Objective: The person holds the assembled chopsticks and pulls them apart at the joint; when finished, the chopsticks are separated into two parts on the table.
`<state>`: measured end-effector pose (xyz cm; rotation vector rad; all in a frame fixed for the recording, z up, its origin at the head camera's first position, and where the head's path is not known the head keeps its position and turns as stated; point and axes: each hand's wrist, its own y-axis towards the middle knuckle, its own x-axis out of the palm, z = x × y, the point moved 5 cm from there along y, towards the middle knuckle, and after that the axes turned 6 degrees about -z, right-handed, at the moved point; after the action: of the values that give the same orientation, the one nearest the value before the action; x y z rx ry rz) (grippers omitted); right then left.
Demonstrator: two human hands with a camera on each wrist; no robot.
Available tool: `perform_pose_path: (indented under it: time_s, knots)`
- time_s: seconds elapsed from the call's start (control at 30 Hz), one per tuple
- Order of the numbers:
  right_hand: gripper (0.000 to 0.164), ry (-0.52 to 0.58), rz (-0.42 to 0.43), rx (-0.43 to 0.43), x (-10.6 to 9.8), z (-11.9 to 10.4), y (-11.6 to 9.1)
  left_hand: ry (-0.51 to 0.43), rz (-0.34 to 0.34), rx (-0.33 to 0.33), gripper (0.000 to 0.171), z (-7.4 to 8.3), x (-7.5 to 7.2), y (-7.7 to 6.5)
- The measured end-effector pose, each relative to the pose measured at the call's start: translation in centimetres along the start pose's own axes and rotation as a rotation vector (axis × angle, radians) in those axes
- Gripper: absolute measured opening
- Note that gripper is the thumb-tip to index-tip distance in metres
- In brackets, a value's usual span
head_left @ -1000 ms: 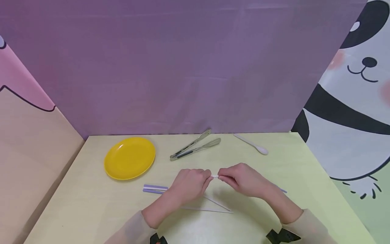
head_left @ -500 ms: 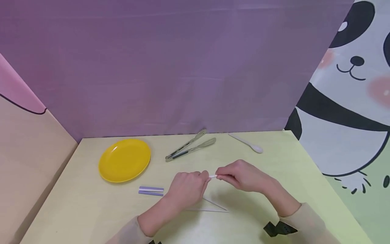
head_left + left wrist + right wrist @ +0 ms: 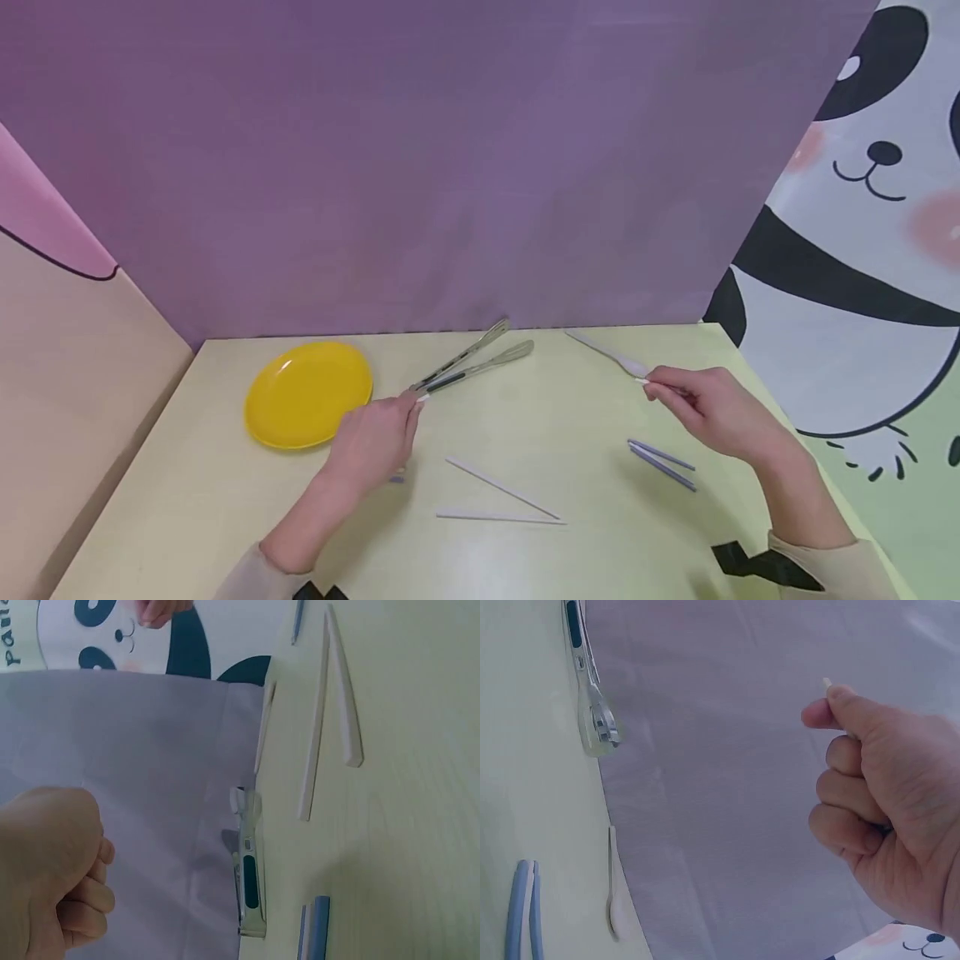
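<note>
My left hand [image 3: 375, 442] is above the table's left half, between the yellow plate [image 3: 307, 396] and the tongs [image 3: 472, 358]. A small white tip [image 3: 423, 398] pokes out of its pinched fingers. My right hand [image 3: 712, 408], held up at the right, pinches another small white piece [image 3: 827, 683] between thumb and forefinger; its remaining fingers are curled. What these pieces are is hidden. Two slim pale sticks [image 3: 502, 518], like chopsticks, form a narrow V on the table. Short purple-and-white sticks [image 3: 662, 464] lie below the right hand; more show partly behind the left hand.
A white spoon [image 3: 607, 354] lies near the back right edge of the pale table [image 3: 247, 517]. Behind the table hangs a purple backdrop [image 3: 450, 167]. A panda picture [image 3: 847, 250] covers the right wall.
My hands were close together with a short white piece spanning them. They have since moved widely apart, each with a white end in its fingers. The pale sticks and right purple sticks are uncovered.
</note>
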<state>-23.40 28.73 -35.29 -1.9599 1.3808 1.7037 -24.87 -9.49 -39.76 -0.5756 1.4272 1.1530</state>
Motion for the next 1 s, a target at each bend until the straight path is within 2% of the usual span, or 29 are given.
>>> perform_pose_path:
  time_s: [0.13, 0.3, 0.37, 0.47, 0.63, 0.87, 1.0]
  knots:
    - [0.027, 0.028, -0.073, 0.051, -0.2, 0.8, -0.7, -0.053, -0.04, 0.096, 0.027, -0.9, 0.1, -0.2]
    - [0.021, 0.021, -0.16, 0.167, 1.0, 1.7, -2.6, -0.131, -0.133, 0.131, 0.015, -2.3, 1.1, -2.4]
    - [0.018, 0.023, -0.175, 0.194, 1.3, 2.2, -3.5, -0.166, -0.13, 0.169, 0.012, -3.1, 1.3, -3.3]
    - [0.016, 0.039, -0.185, 0.205, 1.8, 2.7, -4.6, -0.208, -0.103, 0.233, 0.021, -4.1, 1.4, -4.5]
    - [0.023, 0.048, -0.184, 0.193, 2.4, 3.3, -5.6, -0.223, -0.074, 0.304, 0.026, -5.3, 1.7, -5.9]
    - [0.024, -0.03, -0.139, 0.154, 3.2, 3.3, -6.2, -0.2, -0.132, 0.305, 0.025, -6.0, 1.7, -6.7]
    - [0.02, -0.052, -0.141, 0.205, 3.5, 3.5, -6.4, -0.211, -0.161, 0.295, 0.023, -6.2, 1.7, -7.0]
